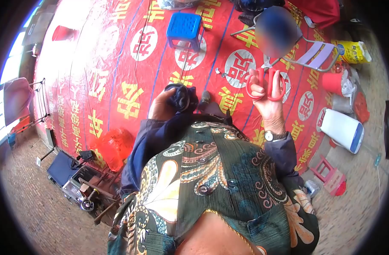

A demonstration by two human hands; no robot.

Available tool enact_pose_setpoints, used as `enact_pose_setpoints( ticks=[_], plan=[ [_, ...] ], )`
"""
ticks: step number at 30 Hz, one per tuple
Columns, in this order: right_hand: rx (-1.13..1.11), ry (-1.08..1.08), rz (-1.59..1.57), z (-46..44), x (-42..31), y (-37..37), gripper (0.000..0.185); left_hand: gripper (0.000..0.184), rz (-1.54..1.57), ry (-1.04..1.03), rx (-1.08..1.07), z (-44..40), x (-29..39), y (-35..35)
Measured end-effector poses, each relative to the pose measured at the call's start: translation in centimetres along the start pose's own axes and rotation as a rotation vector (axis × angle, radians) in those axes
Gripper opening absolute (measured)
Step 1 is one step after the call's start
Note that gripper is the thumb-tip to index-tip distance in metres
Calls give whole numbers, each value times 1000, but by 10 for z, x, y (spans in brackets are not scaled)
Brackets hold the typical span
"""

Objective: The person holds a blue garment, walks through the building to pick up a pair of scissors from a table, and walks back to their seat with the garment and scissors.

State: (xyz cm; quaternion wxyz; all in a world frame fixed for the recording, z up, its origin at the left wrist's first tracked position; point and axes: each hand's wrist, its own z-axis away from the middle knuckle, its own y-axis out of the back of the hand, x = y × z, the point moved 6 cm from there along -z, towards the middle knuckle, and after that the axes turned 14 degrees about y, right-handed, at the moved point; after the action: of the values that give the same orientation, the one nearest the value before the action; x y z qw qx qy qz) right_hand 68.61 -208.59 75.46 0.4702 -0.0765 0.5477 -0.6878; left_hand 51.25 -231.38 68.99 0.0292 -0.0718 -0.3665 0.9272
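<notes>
My left hand (161, 105) is closed around a bunched dark navy cloth (182, 98), in front of my body. The cloth's folds hide most of those fingertips. To the right, my right hand (267, 102) is raised, with its fingers through and around the red handles of a pair of scissors (283, 87). Their blades are hard to make out from here. The two hands are well apart. A wristwatch (269, 135) sits on my right wrist. Below both hands, a red sheet (160, 72) with yellow and white printed characters covers the ground.
Ahead stands a blue plastic stool (183, 26). A metal-framed chair (317, 54) is at the upper right, beside a yellow bag (351, 52). A red bucket (332, 83) and a pink stool (328, 174) stand right. At left lie a red plastic bag (114, 146) and some machinery (77, 187).
</notes>
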Motion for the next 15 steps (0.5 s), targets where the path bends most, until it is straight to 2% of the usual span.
enact_pose_setpoints(
  ticks=[3,5,7,9,11,12,15],
  plan=[
    [34,81,24,-39,3,-16,52,45,-24,64,-109,-21,35,-37],
    [42,70,21,-66,16,-27,54,36,12,62,-43,-37,69,-49],
    [102,16,-19,-93,36,-40,48,36,-4,112,-111,-50,103,-69],
    [59,-23,-49,-125,57,-62,50,37,-48,125,-129,-60,143,-88],
    [-42,-105,-130,-159,80,-85,52,37,-123,71,-152,-73,191,-101],
    [26,-80,-74,-173,86,-94,52,38,-188,17,-164,-76,215,-108],
    [25,-87,-50,-214,103,-133,52,39,-286,5,-250,-72,276,-138]
  ],
)
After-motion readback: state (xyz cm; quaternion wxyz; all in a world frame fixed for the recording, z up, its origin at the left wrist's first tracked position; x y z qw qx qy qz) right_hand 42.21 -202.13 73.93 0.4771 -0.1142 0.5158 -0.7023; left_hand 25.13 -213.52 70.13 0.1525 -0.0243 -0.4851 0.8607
